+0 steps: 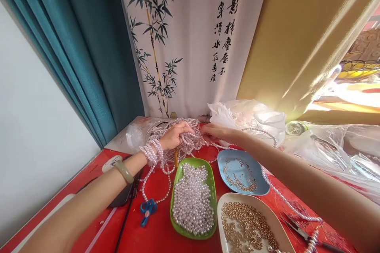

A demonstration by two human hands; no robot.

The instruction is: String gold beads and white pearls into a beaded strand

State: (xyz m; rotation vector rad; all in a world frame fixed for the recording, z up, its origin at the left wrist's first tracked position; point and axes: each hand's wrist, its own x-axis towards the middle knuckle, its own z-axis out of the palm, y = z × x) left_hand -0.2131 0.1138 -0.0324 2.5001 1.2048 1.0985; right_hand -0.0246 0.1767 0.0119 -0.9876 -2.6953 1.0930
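Note:
My left hand (174,136) is closed around several strands of pale pink pearl beads (190,141) at the back of the red table. Loops of beads circle that wrist, with a pale bangle further down the arm. At the right edge of the heap, my right hand (213,131) has its fingers curled down on a bead strand; the fingertips are partly hidden. A blue knotted bow (147,210) with a pink center lies by a loop of beads. In front of my hands, a green tray (213,193) holds loose pearl beads.
A blue dish (221,158) contains small gold pieces, and a cream tray (220,215) holds gold beads. Pliers (299,231) lie at the right under my forearm. Plastic bags (252,114) line the back right. A dark device (120,197) lies beneath my left forearm.

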